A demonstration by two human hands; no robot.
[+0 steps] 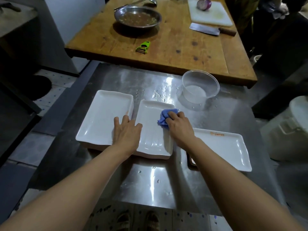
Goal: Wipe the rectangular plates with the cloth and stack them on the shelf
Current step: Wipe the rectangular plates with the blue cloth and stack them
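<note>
A: Steel worktop (166, 180), wet. Three white plates on it: left plate (103, 117), middle plate (150, 140), right plate (230, 147).
B: Hands?
A: Right hand (179, 125) grips blue cloth (165, 118), pressed on middle plate. Left hand (127, 131) flat, fingers straight, resting across left and middle plates.
B: Nearby?
A: Clear tub (200, 88) behind the plates.

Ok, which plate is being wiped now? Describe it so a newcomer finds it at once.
On the steel table below the wooden table, three white plates lie in a row. It is the middle plate. Unlike its neighbours, it has the blue cloth on it, gripped by the right hand, while the left hand steadies its edge.
</note>
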